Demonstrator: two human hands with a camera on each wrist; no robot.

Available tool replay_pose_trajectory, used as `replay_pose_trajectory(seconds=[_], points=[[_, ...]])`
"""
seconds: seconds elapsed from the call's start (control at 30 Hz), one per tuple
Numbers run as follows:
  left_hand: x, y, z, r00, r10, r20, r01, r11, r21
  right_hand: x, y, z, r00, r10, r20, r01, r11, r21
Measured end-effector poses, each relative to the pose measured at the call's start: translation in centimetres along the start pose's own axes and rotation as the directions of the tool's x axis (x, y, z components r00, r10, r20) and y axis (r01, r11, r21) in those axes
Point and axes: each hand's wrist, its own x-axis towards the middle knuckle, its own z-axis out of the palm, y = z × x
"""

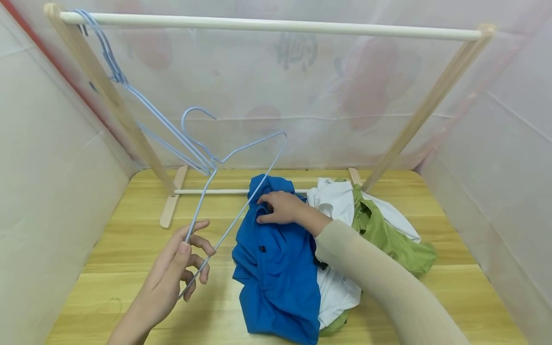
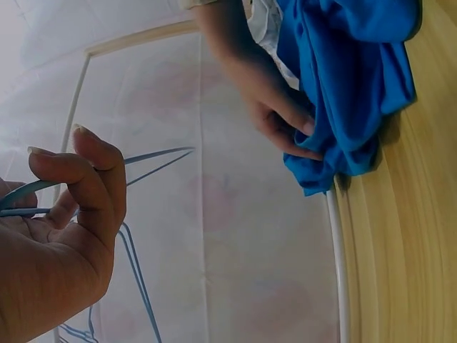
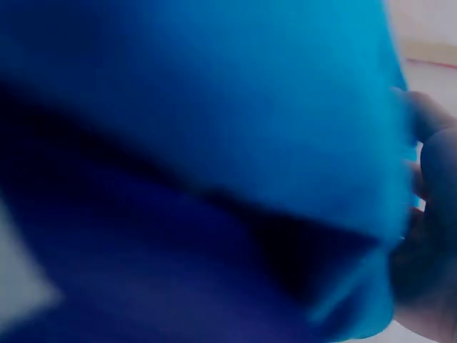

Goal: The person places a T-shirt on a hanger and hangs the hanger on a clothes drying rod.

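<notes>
My left hand (image 1: pixel 172 268) holds a light blue wire clothes hanger (image 1: pixel 214 165) by one end, thumb against the wire and fingers curled about it. The hanger stands tilted up, its hook toward the rack. In the left wrist view, the hanger's wire (image 2: pixel 161 153) passes through the fingers. With my right hand (image 1: pixel 282 207) I grip the upper part of a crumpled blue garment (image 1: pixel 280 282) on the table. Thumb and fingers meet the cloth there, as the left wrist view also shows. Blurred blue cloth (image 3: pixel 250 128) fills most of the right wrist view, hiding part of the right hand.
A wooden rack with a white top rail (image 1: pixel 276 24) stands at the back. More blue hangers (image 1: pixel 114 67) hang at its left end. White cloth (image 1: pixel 338 292) and a green garment (image 1: pixel 388 235) lie in a heap to the right. Pale sheet walls (image 1: pixel 51 143) enclose the wooden table (image 1: pixel 108 282).
</notes>
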Motion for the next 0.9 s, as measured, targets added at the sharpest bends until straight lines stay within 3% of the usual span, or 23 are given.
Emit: replay_pose_trajectory(seconds=[0.23,0.4,0.6,0.8,0.9], points=[[-0.1,-0.3,0.1,1.0,-0.015,0.006,0.015,1.0,-0.002,-1.0,0.9,1.0,0.996,-0.043,-0.084,0.044,0.999,0.014],[-0.2,-0.6,0.1,1.0,-0.021,0.018,0.021,1.0,-0.009,-2.3,1.3,0.9,0.986,-0.04,-0.163,0.026,0.996,-0.086],[-0.2,-0.8,-0.3,0.998,-0.061,0.023,0.061,0.998,0.006,-3.4,1.6,1.4,0.988,-0.082,-0.13,0.055,0.978,-0.2],[0.1,-0.9,-0.4,0.998,-0.05,0.045,0.05,0.999,0.001,-3.8,2.1,1.5,0.98,-0.097,-0.174,0.066,0.982,-0.178],[-0.1,-0.9,-0.5,0.997,-0.061,0.053,0.061,0.998,0.001,-3.9,2.4,1.2,0.973,-0.082,-0.216,0.063,0.994,-0.093]])
